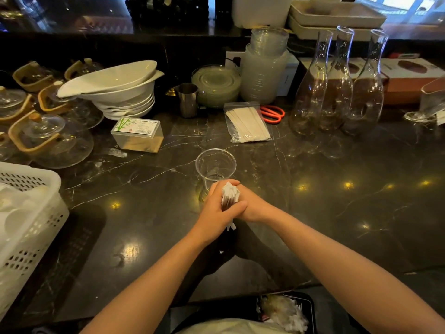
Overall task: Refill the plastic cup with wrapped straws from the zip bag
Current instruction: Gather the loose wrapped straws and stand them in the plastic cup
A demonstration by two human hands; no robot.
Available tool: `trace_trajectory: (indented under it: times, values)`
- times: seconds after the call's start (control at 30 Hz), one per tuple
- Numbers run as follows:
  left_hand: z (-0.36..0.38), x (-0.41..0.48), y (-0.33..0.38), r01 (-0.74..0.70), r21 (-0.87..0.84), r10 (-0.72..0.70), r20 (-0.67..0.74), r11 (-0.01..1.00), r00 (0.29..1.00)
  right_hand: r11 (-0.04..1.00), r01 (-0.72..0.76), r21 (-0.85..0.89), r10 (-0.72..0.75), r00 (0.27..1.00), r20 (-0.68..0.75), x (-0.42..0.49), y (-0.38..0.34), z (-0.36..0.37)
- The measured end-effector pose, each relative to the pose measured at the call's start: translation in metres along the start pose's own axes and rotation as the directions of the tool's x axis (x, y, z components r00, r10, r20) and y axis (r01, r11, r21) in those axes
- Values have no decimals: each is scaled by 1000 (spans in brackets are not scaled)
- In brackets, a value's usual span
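Observation:
A clear plastic cup stands upright and empty on the dark marble counter, just beyond my hands. My left hand and my right hand are both wrapped around an upright bundle of white wrapped straws, right in front of the cup's near side. The bundle's lower ends poke out below my hands. Farther back, the clear zip bag lies flat on the counter with several wrapped straws still inside.
Orange scissors lie beside the bag. Three glass carafes stand at the right. A toothpick box, stacked white bowls, a steel jug, glass teapots and a white basket crowd the left.

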State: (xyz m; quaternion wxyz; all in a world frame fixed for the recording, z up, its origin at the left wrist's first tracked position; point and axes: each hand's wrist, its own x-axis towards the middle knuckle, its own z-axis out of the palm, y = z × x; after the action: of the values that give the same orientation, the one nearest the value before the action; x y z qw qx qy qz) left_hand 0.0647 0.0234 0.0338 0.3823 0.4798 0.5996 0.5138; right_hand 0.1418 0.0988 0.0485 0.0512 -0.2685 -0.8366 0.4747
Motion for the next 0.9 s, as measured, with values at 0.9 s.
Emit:
trace_trajectory:
  times: [0.9]
  values:
    - [-75,100,95,-203,470,155,139,859,978,997,51,53,-31,942,-335,59,-75,-65]
